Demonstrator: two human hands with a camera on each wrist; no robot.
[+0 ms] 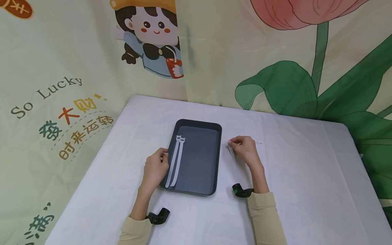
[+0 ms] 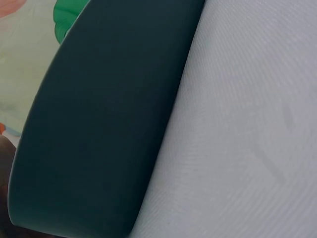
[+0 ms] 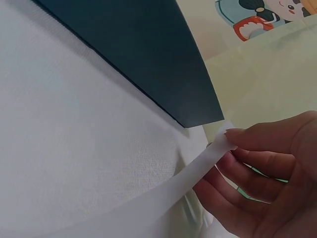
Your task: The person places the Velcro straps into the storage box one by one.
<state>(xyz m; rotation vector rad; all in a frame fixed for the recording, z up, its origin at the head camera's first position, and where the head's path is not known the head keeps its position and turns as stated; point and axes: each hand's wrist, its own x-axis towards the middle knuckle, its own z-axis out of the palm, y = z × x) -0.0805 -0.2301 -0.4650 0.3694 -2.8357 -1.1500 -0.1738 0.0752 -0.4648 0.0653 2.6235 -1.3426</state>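
Your right hand (image 1: pixel 244 149) has its thumb and forefinger clamped on one end of a white strap (image 3: pixel 188 174); the rest of it trails toward the lower left of the right wrist view. Your left hand (image 1: pixel 155 169), left of centre in the head view, has its fingers bent up to the tray's left rim; you cannot tell from here whether they grip the rim or only rest against it. Between your hands, mid-frame, sits the dark tray (image 1: pixel 199 160), with two straps (image 1: pixel 178 160) lying side by side along its left part, slotted heads toward the top. The pinched strap is outside, just beside the tray's right edge. The step in hand looks like picking up a strap to go with those two; the next move would call for lifting it clear of the right rim and laying it alongside them, the pinch kept firm and the tray steady. Around all this spreads the white tablecloth (image 1: pixel 306 177), with a printed curtain (image 1: pixel 211 68) across the top.
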